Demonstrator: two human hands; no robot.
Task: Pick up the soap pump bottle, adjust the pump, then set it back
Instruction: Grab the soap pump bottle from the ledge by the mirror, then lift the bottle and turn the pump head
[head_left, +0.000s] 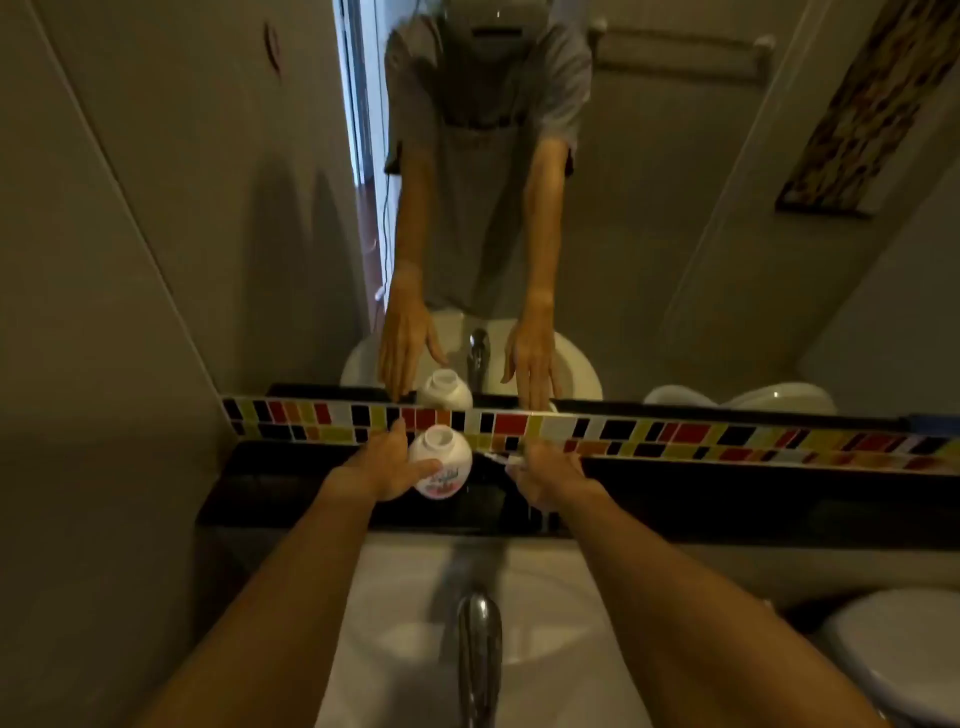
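Note:
The white soap pump bottle (441, 462) stands on the black ledge (727, 499) below the mirror. Its neck is open, with no pump on top. My left hand (382, 467) cups the bottle from the left, with the thumb across the coloured label and the fingers along the far side. To the right of the bottle, my right hand (550, 475) rests on the ledge. A thin white piece (501, 460), apparently the pump, pokes out of its fingers toward the bottle. The right fingertips are hidden behind the hand.
A chrome tap (480, 649) rises over the white basin (395, 623) just below my arms. A strip of coloured tiles (675, 434) runs behind the ledge, and the mirror (649, 208) above it reflects my hands and the bottle. A toilet lid (898, 654) is at the lower right.

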